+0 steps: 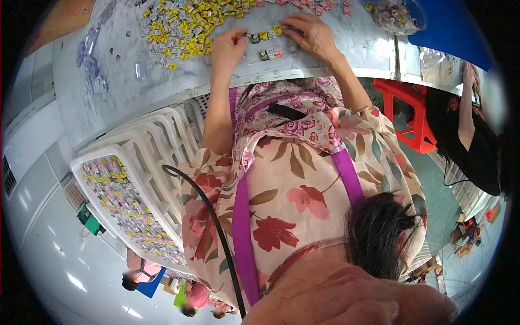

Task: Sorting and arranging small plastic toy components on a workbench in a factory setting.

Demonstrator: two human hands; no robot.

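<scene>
A short row of small square pieces [264, 36], black and yellow, lies on the grey metal tabletop [189, 67] between my hands. My left hand [228, 49] pinches a small plastic piece at the row's left end. At the right end, my right hand [311, 36] has its fingers bent and pressed together beside a yellow piece; what they hold is too small to make out. Just nearer to me lies a second short group of pieces [271, 53], grey and pink. Beyond my left hand spreads a big loose heap of yellow and clear pieces [187, 27].
Pink pieces [319, 6] lie at the far edge, near a clear tub [398, 16]. Clear plastic packs [91, 59] lie at the left. White crates [154, 162] stand below the table, one filled with pieces. A red stool [406, 114] and another person [460, 141] are at the right.
</scene>
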